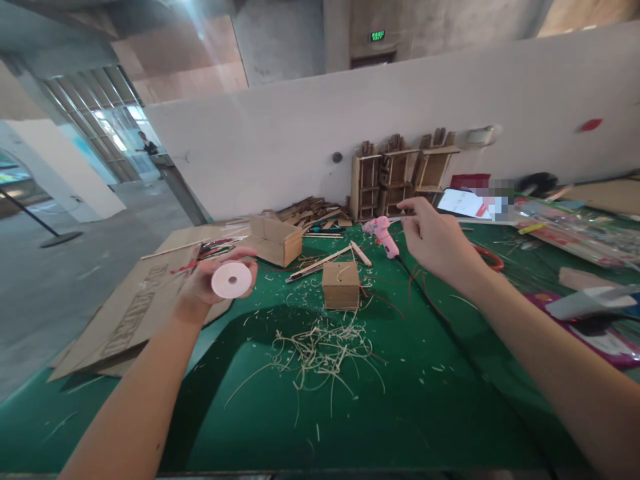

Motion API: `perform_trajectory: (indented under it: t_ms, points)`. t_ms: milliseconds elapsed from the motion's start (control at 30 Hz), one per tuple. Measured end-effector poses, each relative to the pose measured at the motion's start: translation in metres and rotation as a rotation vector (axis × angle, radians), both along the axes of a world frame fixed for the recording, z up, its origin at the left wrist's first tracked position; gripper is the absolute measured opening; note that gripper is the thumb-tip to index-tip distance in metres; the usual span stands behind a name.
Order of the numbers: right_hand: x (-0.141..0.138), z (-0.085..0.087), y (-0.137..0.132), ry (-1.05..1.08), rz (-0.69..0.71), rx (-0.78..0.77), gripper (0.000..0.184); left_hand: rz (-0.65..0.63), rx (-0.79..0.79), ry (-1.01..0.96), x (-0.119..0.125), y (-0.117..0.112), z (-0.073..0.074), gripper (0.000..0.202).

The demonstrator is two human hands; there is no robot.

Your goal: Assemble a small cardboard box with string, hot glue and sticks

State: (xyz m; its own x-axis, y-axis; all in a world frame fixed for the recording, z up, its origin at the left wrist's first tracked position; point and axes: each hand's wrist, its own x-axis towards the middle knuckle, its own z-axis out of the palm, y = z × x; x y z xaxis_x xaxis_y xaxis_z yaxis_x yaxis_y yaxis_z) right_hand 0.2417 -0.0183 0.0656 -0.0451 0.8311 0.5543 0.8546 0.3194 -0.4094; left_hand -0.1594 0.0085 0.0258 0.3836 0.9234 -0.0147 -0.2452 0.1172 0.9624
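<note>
Locate the pink glue gun (381, 235) at the far half of the desk (415, 413), right of its middle and short of the far edge. Note the nozzle to the left, the handle slanting down to the right, and the black cord (435, 307) running from the handle toward the near right corner. Read the long axis from nozzle to rear: roughly along the far edge, with the rear end facing the right grip (435, 240). Rate the right grip as clearly nearer: just beside the rear end, with a thin pale stick (399, 218) between fingertips and gun. Observe thumb and forefinger bent, only slightly apart; cannot tell whether pinched on the stick or merely beside it. Cannot confirm contact between gun and desk, either. Find the left grip (201, 280) well apart, toward the left edge of the desk, closed around a white roll (223, 281), with round end and centre hole facing the camera. Find the small cardboard box (341, 293) between both grips, nearer the near edge than the gun, with loose pale strands (325, 353) nearer still.
</note>
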Motion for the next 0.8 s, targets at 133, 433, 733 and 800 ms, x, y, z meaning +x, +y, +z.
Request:
perform_trajectory:
  t_ms: [133, 433, 733, 800]
  points:
    - [0.003, -0.006, 0.001, -0.102, -0.035, -0.045, 0.037, 0.158, 0.044, -0.216, 0.01, 0.0, 0.007, 0.038]
    - [-0.011, -0.009, -0.007, -0.286, 0.302, -0.194, 0.038, 0.662, 0.079, -0.337, 0.03, 0.028, -0.004, 0.021]
    - [-0.016, -0.017, -0.011, -0.219, 0.391, -0.325, 0.04, 0.925, 0.452, -0.008, 0.04, 0.023, -0.003, 0.038]
    - [-0.02, -0.019, -0.013, -0.226, 0.42, -0.338, 0.038, 1.059, 0.582, 0.284, 0.041, 0.019, -0.005, 0.047]
